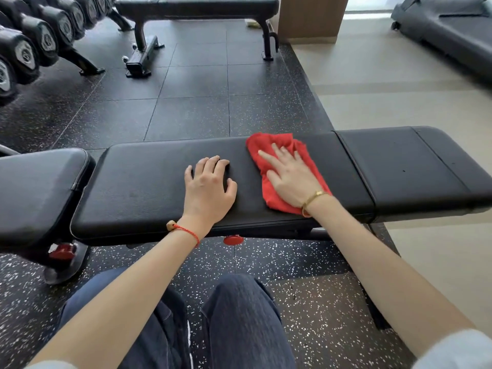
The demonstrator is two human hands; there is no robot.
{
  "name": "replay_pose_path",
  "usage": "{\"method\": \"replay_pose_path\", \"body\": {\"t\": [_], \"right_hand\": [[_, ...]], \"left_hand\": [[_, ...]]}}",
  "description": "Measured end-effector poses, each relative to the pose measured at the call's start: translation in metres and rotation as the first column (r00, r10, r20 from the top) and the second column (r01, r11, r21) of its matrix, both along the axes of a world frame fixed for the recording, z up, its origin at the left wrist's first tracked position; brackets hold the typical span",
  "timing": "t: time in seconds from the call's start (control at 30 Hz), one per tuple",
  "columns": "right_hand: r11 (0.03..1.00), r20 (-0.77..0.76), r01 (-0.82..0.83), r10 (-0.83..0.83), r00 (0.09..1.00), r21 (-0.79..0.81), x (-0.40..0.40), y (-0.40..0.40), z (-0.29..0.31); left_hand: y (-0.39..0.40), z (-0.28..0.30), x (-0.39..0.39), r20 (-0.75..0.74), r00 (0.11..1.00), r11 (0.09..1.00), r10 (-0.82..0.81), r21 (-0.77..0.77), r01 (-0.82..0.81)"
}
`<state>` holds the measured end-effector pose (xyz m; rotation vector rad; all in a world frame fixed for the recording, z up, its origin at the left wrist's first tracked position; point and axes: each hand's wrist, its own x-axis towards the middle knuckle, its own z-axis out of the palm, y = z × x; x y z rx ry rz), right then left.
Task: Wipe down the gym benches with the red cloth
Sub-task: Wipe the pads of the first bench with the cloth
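Observation:
A black padded gym bench runs across the view in front of me, with a separate seat pad at its right end. The red cloth lies crumpled on the long pad, right of centre. My right hand presses flat on the cloth with fingers spread. My left hand rests on the bare pad just left of the cloth, fingers apart and slightly curled, holding nothing. A second black bench stands farther back.
A rack of dumbbells lines the far left. Another padded piece sits at the left, next to the near bench. A wooden column and a treadmill stand at the back right. Speckled rubber flooring lies between the benches.

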<state>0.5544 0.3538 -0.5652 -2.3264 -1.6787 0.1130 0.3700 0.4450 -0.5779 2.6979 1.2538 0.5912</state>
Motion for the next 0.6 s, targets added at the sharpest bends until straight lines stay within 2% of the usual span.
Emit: {"method": "replay_pose_path", "body": {"t": [0.07,0.13,0.23,0.33,0.4,0.47,0.6], "right_hand": [[0.997,-0.014,-0.074,0.074,0.997,0.038,-0.007,-0.029,-0.001],[0.996,-0.041,-0.075,0.077,0.996,0.045,0.005,-0.05,-0.001],[0.999,-0.059,0.054,-0.055,0.997,-0.008,0.042,-0.049,0.002],[0.97,-0.039,0.231,-0.234,0.971,-0.074,0.069,-0.016,0.009],[0.958,-0.021,0.273,-0.276,0.961,-0.086,0.065,0.008,0.011],[0.972,-0.017,0.223,-0.225,0.974,-0.076,0.043,0.024,0.01],[1.0,-0.002,-0.007,0.007,1.0,0.007,-0.011,0.004,0.002]], "left_hand": [[0.001,-0.001,0.0,0.004,1.0,1.0,-0.001,0.002,0.001],[0.001,0.0,-0.001,0.013,1.0,1.0,-0.004,-0.002,0.004],[-0.001,0.0,0.0,0.013,1.0,1.0,-0.004,-0.008,0.004],[-0.003,0.001,0.002,0.003,1.0,1.0,0.002,-0.006,-0.002],[-0.004,0.001,0.003,0.008,1.0,1.0,0.007,-0.005,-0.007],[-0.004,0.001,0.003,0.011,1.0,1.0,0.008,-0.003,-0.008],[-0.003,0.001,0.002,0.017,1.0,1.0,0.009,-0.015,-0.009]]}}
